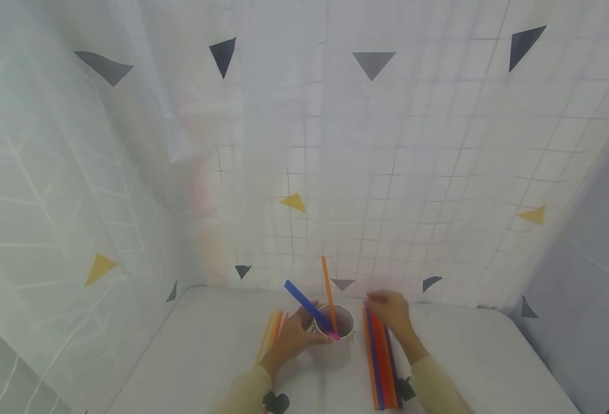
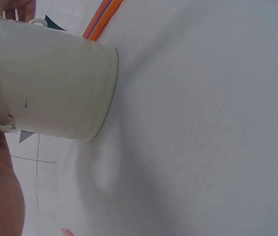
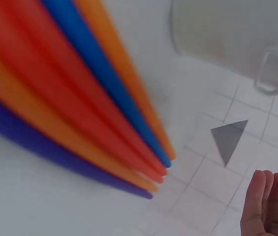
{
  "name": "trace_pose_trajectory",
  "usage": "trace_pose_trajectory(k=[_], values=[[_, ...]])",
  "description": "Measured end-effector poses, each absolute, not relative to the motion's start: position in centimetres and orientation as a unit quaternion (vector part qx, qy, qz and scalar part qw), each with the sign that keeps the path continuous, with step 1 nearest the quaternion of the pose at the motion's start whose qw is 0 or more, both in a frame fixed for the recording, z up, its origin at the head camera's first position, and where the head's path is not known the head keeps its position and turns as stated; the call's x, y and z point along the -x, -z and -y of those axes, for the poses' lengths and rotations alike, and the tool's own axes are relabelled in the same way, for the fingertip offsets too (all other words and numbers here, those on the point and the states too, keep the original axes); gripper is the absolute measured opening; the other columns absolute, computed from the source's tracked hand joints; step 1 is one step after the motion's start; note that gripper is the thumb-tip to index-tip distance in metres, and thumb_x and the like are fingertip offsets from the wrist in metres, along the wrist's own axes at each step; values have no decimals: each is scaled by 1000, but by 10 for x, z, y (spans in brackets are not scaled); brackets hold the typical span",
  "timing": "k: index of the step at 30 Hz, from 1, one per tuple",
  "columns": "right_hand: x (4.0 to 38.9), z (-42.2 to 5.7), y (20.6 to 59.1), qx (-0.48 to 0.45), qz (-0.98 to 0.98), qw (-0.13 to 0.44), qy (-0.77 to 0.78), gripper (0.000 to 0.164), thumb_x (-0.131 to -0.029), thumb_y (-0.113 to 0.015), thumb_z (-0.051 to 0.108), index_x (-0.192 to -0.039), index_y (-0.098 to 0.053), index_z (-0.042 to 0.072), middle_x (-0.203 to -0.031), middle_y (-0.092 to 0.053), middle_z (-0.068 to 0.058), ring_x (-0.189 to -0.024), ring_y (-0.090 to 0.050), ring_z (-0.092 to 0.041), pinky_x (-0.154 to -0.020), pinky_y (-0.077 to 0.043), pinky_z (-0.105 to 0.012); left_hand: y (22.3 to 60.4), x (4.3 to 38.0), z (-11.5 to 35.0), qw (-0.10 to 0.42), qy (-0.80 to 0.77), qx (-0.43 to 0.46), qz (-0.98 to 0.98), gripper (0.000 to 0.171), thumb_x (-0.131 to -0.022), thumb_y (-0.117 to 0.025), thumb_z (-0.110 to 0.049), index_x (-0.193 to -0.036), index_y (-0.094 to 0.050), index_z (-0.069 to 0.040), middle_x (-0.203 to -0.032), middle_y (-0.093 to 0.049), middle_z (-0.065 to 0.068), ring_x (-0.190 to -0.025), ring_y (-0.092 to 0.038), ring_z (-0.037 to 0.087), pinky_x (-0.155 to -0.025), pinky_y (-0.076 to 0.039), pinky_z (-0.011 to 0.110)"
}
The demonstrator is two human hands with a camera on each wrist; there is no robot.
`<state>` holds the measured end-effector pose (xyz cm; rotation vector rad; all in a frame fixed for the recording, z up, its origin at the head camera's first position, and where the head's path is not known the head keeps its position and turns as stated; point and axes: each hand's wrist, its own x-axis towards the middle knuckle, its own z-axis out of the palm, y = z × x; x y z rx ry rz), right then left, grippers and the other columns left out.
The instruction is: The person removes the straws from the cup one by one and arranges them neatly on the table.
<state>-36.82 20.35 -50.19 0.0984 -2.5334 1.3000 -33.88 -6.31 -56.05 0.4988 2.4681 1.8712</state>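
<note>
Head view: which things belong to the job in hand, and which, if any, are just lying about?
Likely the job:
left hand, holding white bucket
blue and orange sticks inside it
right hand, by multicoloured sticks
perhaps yellow sticks

Likely just surroundings:
white tabletop
triangle-print backdrop

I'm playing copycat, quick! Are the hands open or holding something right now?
Left hand: holding the white bucket.
Right hand: open, holding nothing.
</note>
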Motion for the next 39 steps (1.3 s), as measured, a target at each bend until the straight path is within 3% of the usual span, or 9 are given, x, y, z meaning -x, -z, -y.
trace_pose_trajectory(k=[9,16,23,39], values=[[365,-165,482,-96,839,147,-514,21,-80,-79,7,-99,-74,1,-90,-74,-13,-74,-71,-22,-63,-59,-28,559,337,62,-1,-589,-154,-793,104,-66,-88,-47,-149,-38,-12,-151,-42,2,-137,-40,17,-110,-36,41],[361,-143,478,-116,837,152,-513,23,-77,-82,8,-99,-75,7,-94,-74,-10,-84,-71,-23,-76,-59,-34,561,337,61,10,-593,-145,-792,109,-63,-87,-51,-151,-35,-13,-152,-40,-2,-138,-38,16,-111,-34,42],[359,-131,480,-96,825,98,-549,30,-78,-81,11,-107,-73,6,-100,-73,-7,-91,-71,-23,-76,-59,-33,565,338,61,15,-594,-139,-792,109,-62,-87,-53,-151,-37,-16,-152,-39,-2,-138,-38,16,-111,-35,43],[365,-120,493,-80,832,82,-542,34,-75,-83,10,-107,-72,10,-101,-73,-5,-92,-70,-21,-82,-58,-38,558,337,61,6,-593,-145,-792,104,-64,-87,-50,-150,-38,-16,-152,-39,4,-138,-39,21,-110,-35,45]])
